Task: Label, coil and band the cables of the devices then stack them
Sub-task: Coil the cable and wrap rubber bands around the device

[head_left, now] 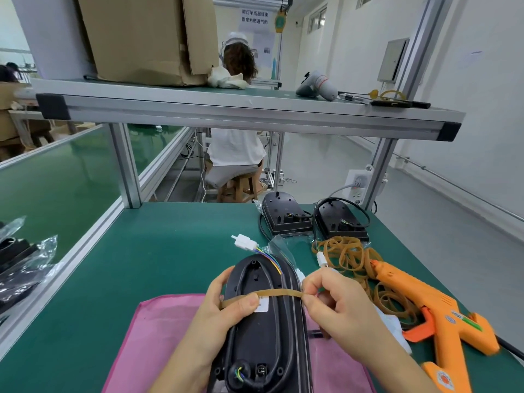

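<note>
While the left hand [226, 304] grips the left edge of the black device [266, 336], its thumb presses a tan rubber band [280, 293] down over a white label [263, 306]. That thumb hides most of the label, and its print is too small to read. The right hand [334, 302] pinches the other end of the band at the device's right edge, so the band lies stretched across the housing. The device is held above a pink mat [153, 336] on the green desk [156, 245], and its near end is cut off by the frame. A black cable [283, 282] runs along its right side, ending beyond the far tip in coloured wires and a white connector [243, 240].

Round stickers on the orange glue gun [431, 304] are blurred. Loose rubber bands [348, 253] lie beside it, and two more devices [283, 215] [341, 219] sit at the desk's far edge. A hanging sign [254, 17] carries blue Chinese characters, too soft to read with certainty.
</note>
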Available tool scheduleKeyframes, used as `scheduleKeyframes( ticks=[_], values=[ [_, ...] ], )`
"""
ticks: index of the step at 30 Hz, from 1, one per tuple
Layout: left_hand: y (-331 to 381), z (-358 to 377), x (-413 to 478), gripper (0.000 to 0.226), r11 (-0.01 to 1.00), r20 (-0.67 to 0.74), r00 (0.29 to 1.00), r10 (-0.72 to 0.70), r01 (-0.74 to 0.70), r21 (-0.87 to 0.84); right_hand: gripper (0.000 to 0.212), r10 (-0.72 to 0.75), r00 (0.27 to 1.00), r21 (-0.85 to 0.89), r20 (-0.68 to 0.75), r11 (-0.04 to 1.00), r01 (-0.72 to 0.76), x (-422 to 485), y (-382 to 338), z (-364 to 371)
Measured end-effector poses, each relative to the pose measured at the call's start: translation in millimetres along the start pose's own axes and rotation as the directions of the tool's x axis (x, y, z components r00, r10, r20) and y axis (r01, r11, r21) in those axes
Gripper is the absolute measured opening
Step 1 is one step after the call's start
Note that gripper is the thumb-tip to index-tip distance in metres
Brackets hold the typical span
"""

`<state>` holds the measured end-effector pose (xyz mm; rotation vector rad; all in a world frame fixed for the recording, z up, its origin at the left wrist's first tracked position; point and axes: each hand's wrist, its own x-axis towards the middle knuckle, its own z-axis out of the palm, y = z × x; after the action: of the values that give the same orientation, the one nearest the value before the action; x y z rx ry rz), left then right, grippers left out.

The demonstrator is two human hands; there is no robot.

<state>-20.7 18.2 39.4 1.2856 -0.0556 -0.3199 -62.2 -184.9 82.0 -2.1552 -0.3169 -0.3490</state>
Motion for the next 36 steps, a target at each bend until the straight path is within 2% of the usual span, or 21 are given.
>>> scheduleKeyframes(
  ticks=[5, 11, 15, 19, 21, 24, 25, 26, 27, 28, 29, 30, 31, 32, 33, 35, 36],
  values=[
    [-1, 2, -1, 0.094, 0.998, -0.039, 0.999, 0.035, -0.033, 0.049, 0.004, 0.041, 0.998, -0.011, 0.036, 0.999, -0.041, -1, 7, 0],
    [-1, 4, 1, 0.064, 0.999, -0.087, 0.995, 0.052, -0.052, 0.003, 0.008, 0.059, 0.996, 0.003, 0.069, 0.998, -0.060, -6, 8, 0],
    [-2, 1, 1, 0.063, 0.998, -0.090, 0.994, 0.057, -0.054, 0.029, 0.002, 0.066, 0.993, -0.027, 0.096, 0.998, -0.064, -11, 6, 2],
    [-1, 1, -1, 0.063, 0.996, -0.078, 0.994, 0.083, -0.079, 0.049, 0.010, 0.095, 0.989, -0.025, 0.111, 0.995, -0.093, -18, 6, 3],
    [-2, 2, -1, 0.067, 0.993, -0.081, 0.992, 0.101, -0.096, 0.063, 0.005, 0.139, 0.985, 0.019, 0.102, 0.990, -0.142, -18, 3, 3],
    [1, 5, 0, 0.079, 0.988, -0.074, 0.989, 0.125, -0.117, 0.096, 0.017, 0.253, 0.967, 0.175, 0.010, 0.952, -0.251, -16, 8, 6],
    [3, 6, 1, 0.085, 0.987, -0.073, 0.988, 0.134, -0.126, 0.105, 0.014, 0.325, 0.945, 0.257, -0.034, 0.917, -0.306, -17, 12, 10],
    [5, 6, 2, 0.087, 0.983, -0.080, 0.986, 0.148, -0.137, 0.125, 0.014, 0.415, 0.910, 0.339, -0.018, 0.859, -0.385, -18, 12, 13],
    [8, 7, 2, 0.087, 0.975, -0.080, 0.981, 0.179, -0.166, 0.149, 0.029, 0.490, 0.868, 0.451, 0.081, 0.758, -0.470, -16, 12, 18],
    [8, 9, 2, 0.088, 0.966, -0.076, 0.976, 0.205, -0.190, 0.175, 0.044, 0.493, 0.833, 0.587, 0.250, 0.607, -0.535, -17, 12, 23],
    [9, 11, 3, 0.090, 0.957, -0.068, 0.972, 0.223, -0.206, 0.203, 0.053, 0.407, 0.821, 0.702, 0.401, 0.438, -0.561, -17, 9, 29],
    [10, 11, 2, 0.092, 0.947, -0.048, 0.971, 0.233, -0.216, 0.239, 0.057, 0.319, 0.824, 0.763, 0.469, 0.323, -0.560, -17, 6, 34],
    [11, 13, 4, 0.096, 0.938, -0.013, 0.972, 0.235, -0.223, 0.266, 0.061, 0.268, 0.833, 0.797, 0.484, 0.257, -0.546, -18, 4, 38],
    [12, 14, 5, 0.097, 0.933, 0.020, 0.975, 0.223, -0.219, 0.285, 0.063, 0.285, 0.832, 0.810, 0.476, 0.227, -0.541, -18, 2, 43],
    [13, 11, 6, 0.091, 0.951, 0.020, 0.981, 0.193, -0.192, 0.243, 0.063, 0.285, 0.830, 0.836, 0.480, 0.139, -0.531, -19, 3, 46],
    [19, 2, 5, 0.057, 0.995, -0.020, 0.995, 0.096, -0.095, 0.041, 0.061, 0.297, 0.808, 0.855, 0.509, -0.069, -0.513, -20, 6, 48],
    [21, -4, 2, 0.049, 0.998, 0.005, 0.998, 0.063, -0.063, -0.017, 0.061, 0.292, 0.799, 0.848, 0.526, -0.101, -0.521, -19, 11, 50]
  ],
)
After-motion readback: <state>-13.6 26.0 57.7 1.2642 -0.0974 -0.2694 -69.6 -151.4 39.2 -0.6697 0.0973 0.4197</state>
